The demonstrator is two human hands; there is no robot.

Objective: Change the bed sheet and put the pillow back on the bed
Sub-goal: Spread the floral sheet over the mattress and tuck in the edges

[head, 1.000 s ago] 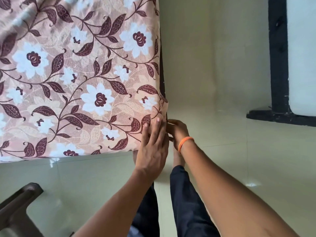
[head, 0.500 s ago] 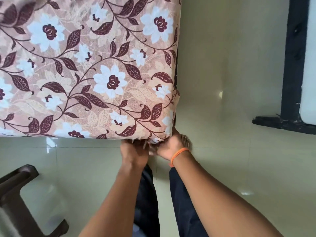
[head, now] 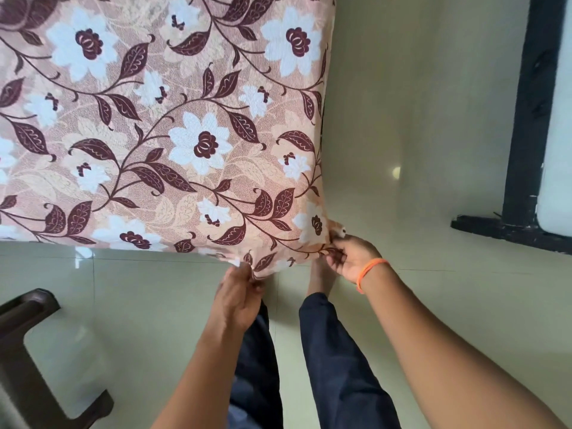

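A pink bed sheet (head: 185, 125) with white flowers and dark maroon leaves covers the bed and fills the upper left of the head view. Its near right corner hangs over the bed's edge. My left hand (head: 240, 297) pinches the sheet's lower edge just left of that corner. My right hand (head: 351, 258), with an orange band on the wrist, grips the cloth at the corner itself. Both hands pull the fabric taut. No pillow is in view.
A dark brown chair (head: 28, 345) stands at the lower left on the pale tiled floor (head: 418, 305). A black frame (head: 526, 125) with a foot bar rises at the right. My legs in dark trousers (head: 337, 360) stand close to the bed's corner.
My left hand has left the top of the sheet and dropped to its lower edge. Both hands have closed on the cloth at the corner and moved slightly apart.
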